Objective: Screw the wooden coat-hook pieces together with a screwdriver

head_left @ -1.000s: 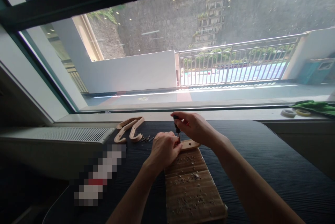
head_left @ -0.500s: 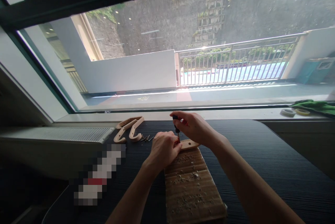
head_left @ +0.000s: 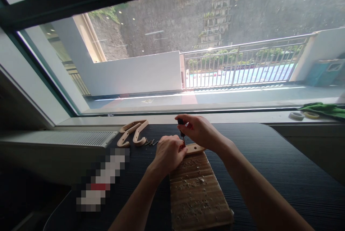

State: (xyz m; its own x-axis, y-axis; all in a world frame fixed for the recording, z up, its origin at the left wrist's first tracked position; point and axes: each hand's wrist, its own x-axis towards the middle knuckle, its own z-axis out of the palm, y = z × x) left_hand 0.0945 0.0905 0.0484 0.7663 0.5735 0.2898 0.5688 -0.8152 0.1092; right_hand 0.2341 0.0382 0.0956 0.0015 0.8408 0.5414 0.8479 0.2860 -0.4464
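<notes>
My right hand (head_left: 201,132) is closed round the top of a small screwdriver (head_left: 182,133) that stands upright with its tip down. My left hand (head_left: 169,153) is curled beside the tip, pinching at a pale wooden hook piece (head_left: 196,148). That piece lies on the far end of a brown wooden board (head_left: 196,193) pocked with small holes. What the left fingers pinch is hidden.
Two more curved wooden hooks (head_left: 133,132) lie at the far left of the dark ribbed table (head_left: 283,166), with several small screws (head_left: 151,143) beside them. Tape rolls (head_left: 303,116) and a green cloth (head_left: 325,109) sit on the window sill at right. A radiator grille (head_left: 72,138) runs along the left.
</notes>
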